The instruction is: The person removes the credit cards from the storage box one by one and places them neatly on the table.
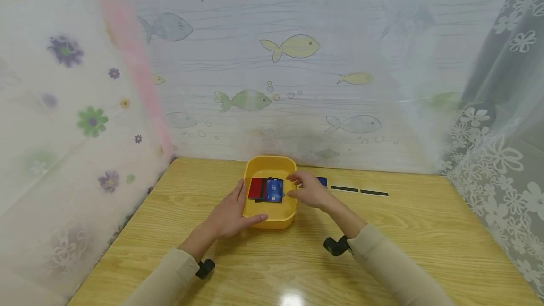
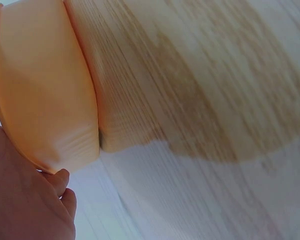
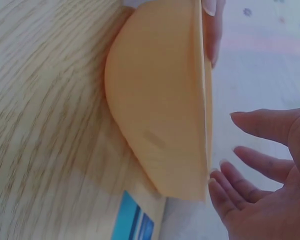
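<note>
A yellow plastic tray point(image 1: 270, 221) stands on the table, holding a red card point(image 1: 256, 188) and a blue card point(image 1: 274, 191) that overlap, with a dark card edge showing beneath. My left hand point(image 1: 229, 211) holds the tray at its left side, thumb reaching over the near rim. Above the right rim is my right hand point(image 1: 312, 190), its fingers spread apart with nothing between them. In the right wrist view that hand's fingertips point(image 3: 212, 185) are right by the rim. Partly hidden behind the right hand, a blue card point(image 1: 322, 182) lies on the table.
Two cards with black stripes, a nearer-left one point(image 1: 344, 189) and a farther-right one point(image 1: 374, 192), lie in a row right of the tray. A fish-patterned curtain point(image 1: 293, 84) hangs along the table's back edge; flowered curtains border both sides. Each wrist carries a black camera point(image 1: 336, 246).
</note>
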A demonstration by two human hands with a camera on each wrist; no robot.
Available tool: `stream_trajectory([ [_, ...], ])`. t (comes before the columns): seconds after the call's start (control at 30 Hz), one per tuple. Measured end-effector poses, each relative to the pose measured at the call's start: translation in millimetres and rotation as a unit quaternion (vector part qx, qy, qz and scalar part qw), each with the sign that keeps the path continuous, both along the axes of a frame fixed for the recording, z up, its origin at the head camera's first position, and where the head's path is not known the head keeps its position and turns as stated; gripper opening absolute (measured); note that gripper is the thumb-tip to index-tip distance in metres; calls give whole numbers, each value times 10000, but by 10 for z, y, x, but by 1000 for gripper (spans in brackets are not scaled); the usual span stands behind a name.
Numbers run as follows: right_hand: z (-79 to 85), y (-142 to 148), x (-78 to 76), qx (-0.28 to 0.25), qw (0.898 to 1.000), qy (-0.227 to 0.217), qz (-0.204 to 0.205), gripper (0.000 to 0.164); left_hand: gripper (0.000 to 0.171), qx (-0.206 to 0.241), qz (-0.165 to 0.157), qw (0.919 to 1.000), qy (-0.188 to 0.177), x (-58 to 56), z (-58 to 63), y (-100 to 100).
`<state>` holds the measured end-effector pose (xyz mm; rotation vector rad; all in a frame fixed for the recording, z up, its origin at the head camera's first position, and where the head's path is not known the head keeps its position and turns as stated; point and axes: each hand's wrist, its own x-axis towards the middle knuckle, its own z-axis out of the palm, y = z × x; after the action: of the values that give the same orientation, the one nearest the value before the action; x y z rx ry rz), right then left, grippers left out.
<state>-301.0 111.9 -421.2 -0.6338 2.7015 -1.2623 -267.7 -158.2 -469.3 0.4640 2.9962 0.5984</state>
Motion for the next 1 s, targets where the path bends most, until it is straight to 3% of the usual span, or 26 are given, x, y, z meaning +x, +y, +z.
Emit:
stream_trajectory([
  [0.6,-22,-426,-200,300,9991,4,304,45,125,-76,-154,9998,57,-144,-25,-62],
  [0.83,-134,-646,-301,497,9987,27,-54,53,122,-65,-309,9994,142,-196,-32,-87],
  [1.0,-198,-765,-370,551,9964,-288,-584,62,118,-8,-338,9992,190,-243,-25,-84],
])
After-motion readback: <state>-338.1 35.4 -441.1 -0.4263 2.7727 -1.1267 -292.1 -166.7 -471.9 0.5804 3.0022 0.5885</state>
